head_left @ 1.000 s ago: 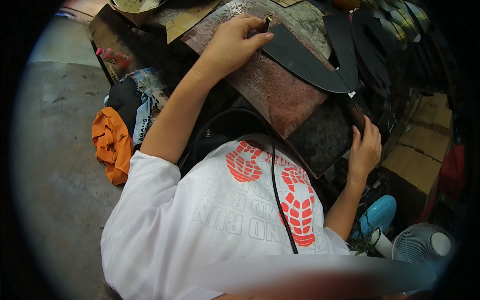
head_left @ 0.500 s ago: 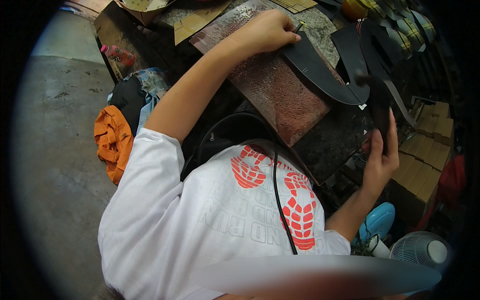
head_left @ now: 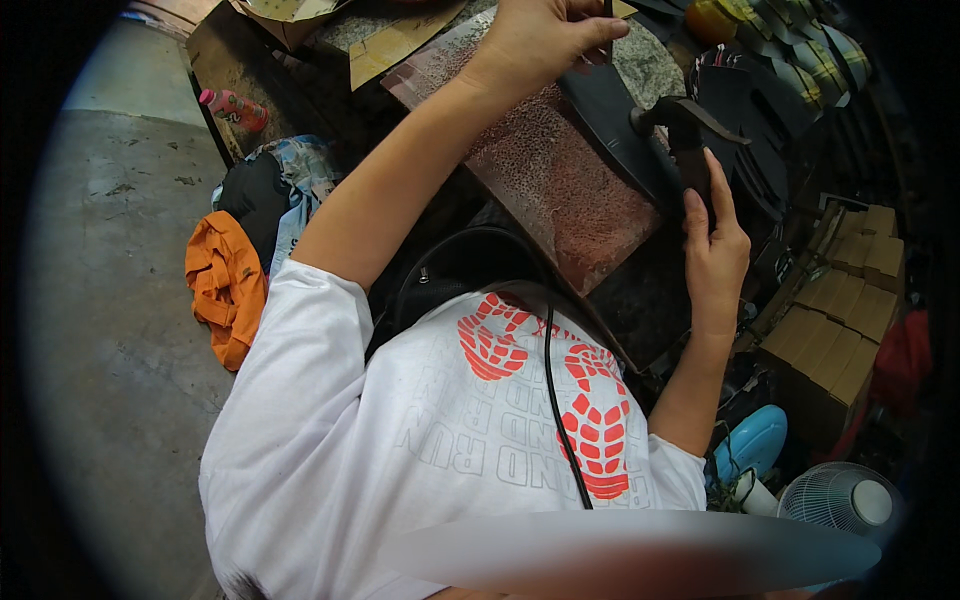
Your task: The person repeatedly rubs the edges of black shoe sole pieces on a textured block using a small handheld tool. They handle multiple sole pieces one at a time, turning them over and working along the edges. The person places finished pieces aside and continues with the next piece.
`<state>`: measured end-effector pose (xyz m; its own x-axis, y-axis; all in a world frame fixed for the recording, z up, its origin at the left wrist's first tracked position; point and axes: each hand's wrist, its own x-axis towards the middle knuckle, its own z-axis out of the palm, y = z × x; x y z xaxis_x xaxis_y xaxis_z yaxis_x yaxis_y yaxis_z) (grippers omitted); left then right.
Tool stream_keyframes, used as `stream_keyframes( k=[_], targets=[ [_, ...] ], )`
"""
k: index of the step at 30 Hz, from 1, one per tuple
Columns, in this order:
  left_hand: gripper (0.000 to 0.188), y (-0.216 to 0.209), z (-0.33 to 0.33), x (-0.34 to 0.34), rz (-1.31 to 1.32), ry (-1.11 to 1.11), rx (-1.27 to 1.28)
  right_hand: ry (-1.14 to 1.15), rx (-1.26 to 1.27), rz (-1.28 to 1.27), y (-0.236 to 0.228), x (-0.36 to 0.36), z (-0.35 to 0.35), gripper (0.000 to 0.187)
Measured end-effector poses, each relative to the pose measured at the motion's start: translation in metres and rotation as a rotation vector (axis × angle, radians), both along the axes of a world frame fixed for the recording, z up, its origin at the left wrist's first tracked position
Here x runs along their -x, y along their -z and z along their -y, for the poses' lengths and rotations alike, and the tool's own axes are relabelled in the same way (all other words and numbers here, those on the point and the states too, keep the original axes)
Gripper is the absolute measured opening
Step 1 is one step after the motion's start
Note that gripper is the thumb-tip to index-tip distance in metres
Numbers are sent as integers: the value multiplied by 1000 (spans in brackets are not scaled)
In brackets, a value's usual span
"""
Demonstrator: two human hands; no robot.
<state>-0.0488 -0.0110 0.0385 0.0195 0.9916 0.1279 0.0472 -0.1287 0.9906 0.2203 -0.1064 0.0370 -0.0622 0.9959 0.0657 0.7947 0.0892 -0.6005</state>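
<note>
Concrete floor [head_left: 110, 300] on the left, bare grey, with an orange cloth [head_left: 225, 285] bunched next to a dark bag [head_left: 255, 195] near the person's left elbow. Closest to camera: white T-shirt [head_left: 400, 450] with an orange shoe-sole print and a black cord [head_left: 555, 400] running down the chest. Lower right: white fan [head_left: 840, 500], a light-blue item [head_left: 750, 445] just beside it, and stacked cardboard boxes [head_left: 850, 310] further right.

Right hand [head_left: 715, 250] is at the near right edge of the tabletop [head_left: 640, 300], fingers curled round a dark strap-like piece [head_left: 690, 150] that rises to a bent end; grip pinching that strap, index finger extended along it.

Reddish-brown textured sheet [head_left: 560, 180] lies flat on the tabletop, running diagonally between both hands. A black cut-out piece [head_left: 615, 125] of sheet material lies on its far right part, touching the strap.

Left hand [head_left: 545, 40] is farthest out at the top edge, pressing down on the upper end of the black cut-out; fingers pressed together over it, thumb pointing right.

Beyond: cardboard scraps [head_left: 400, 40], a pink bottle [head_left: 235, 105] at far left, rows of dark cut soles [head_left: 790, 70] at top right.
</note>
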Motion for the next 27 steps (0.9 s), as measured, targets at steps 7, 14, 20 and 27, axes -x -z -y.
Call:
stream_keyframes(
  k=[7,14,20,27],
  targets=[
    [18,48,-8,-14,-138,-125,-208,-15,-17,-3,1,5,-1,46],
    [17,54,-17,-14,-41,-116,-180,-18,-23,-5,9,-3,0,45],
    [20,49,-17,-12,-500,-131,-391,-56,-66,-84,-1,-5,-6,44],
    [15,43,-15,-25,-719,-173,-671,-421,-756,-603,-113,18,0,30]
  ],
)
